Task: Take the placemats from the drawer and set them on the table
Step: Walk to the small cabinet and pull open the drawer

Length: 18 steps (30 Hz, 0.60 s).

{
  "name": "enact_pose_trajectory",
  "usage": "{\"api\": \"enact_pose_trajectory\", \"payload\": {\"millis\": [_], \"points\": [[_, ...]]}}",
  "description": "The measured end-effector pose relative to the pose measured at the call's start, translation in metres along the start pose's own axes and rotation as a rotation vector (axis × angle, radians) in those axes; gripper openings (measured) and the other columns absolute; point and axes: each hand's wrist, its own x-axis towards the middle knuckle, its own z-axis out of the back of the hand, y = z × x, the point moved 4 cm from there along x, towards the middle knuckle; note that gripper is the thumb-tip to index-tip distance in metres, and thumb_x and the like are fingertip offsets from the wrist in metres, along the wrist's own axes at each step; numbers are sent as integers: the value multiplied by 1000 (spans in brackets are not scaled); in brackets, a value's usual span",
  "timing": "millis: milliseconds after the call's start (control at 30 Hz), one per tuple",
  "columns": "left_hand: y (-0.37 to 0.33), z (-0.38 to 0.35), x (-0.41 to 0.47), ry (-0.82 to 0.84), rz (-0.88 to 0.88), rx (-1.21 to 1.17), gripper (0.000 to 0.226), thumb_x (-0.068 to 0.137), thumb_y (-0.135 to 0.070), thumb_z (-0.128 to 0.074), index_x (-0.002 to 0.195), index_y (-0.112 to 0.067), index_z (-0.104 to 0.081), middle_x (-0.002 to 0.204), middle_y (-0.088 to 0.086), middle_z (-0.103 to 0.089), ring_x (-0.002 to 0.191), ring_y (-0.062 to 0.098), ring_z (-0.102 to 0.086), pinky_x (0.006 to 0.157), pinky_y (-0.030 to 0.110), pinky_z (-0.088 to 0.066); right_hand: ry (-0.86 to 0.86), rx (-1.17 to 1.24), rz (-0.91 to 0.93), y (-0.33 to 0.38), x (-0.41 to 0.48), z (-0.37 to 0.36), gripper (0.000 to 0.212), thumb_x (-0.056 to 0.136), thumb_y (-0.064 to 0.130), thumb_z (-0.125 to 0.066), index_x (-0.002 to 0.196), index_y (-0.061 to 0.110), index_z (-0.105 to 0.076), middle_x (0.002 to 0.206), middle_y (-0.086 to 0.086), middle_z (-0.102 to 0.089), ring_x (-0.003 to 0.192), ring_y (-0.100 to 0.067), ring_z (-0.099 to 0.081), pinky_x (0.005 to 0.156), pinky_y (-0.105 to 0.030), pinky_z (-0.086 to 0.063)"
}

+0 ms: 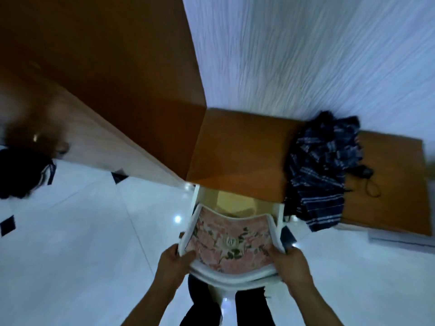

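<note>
A stack of placemats [228,243], pink floral with white borders, bends upward at both sides between my hands, low in the middle of the head view. My left hand [175,261] grips its left edge, thumb on top. My right hand [290,262] grips the right edge. The stack hangs just above the open drawer [237,203], whose pale inside shows behind it under the orange-brown cabinet top [242,149].
A dark blue striped cloth [322,165] lies over the cabinet top to the right, beside a black cord [369,182]. A tall wooden wardrobe [98,74] stands at left. A white textured wall [306,50] is behind. Glossy white floor tiles [82,255] spread below.
</note>
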Motion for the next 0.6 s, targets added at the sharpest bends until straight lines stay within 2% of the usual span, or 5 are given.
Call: {"api": "enact_pose_trajectory", "payload": {"millis": [100, 200, 267, 367, 600], "points": [[-26, 24, -43, 50, -57, -43, 7, 84, -5, -70, 91, -4, -68, 78, 16, -65, 71, 29, -61, 61, 37, -47, -12, 28, 72, 22, -58, 19, 24, 86, 35, -67, 78, 14, -60, 63, -6, -52, 56, -22, -50, 57, -29, -36], [-61, 51, -98, 77, -154, -63, 8, 84, -3, -71, 91, -6, -69, 88, 20, -70, 76, 34, -65, 63, 38, -55, -75, 58, 218, 48, -125, 40, 23, 85, 37, -70, 82, 16, -63, 68, -4, -60, 59, -20, -55, 55, -27, -38], [-82, 67, -130, 84, -224, -46, 8, 81, -7, -75, 87, -5, -70, 82, 21, -69, 69, 32, -64, 63, 45, -56, -109, 68, 309, 62, -163, 51, 19, 86, 36, -70, 89, 17, -64, 77, -3, -66, 67, -20, -61, 56, -29, -43], [-104, 91, -172, 65, -330, -32, 25, 70, -24, -80, 88, -9, -71, 81, 17, -71, 72, 33, -67, 69, 55, -57, -144, 95, 406, 78, -215, 65, 26, 86, 35, -70, 83, 12, -59, 69, -4, -58, 61, -20, -53, 55, -29, -38], [-125, 118, -265, -3, -499, -149, 21, 83, -10, -72, 104, -11, -68, 93, 8, -73, 86, 27, -69, 64, 31, -56, -129, 107, 576, 90, -284, 96, 22, 88, 30, -66, 89, 8, -64, 87, -21, -67, 72, -30, -64, 59, -37, -47]]}}
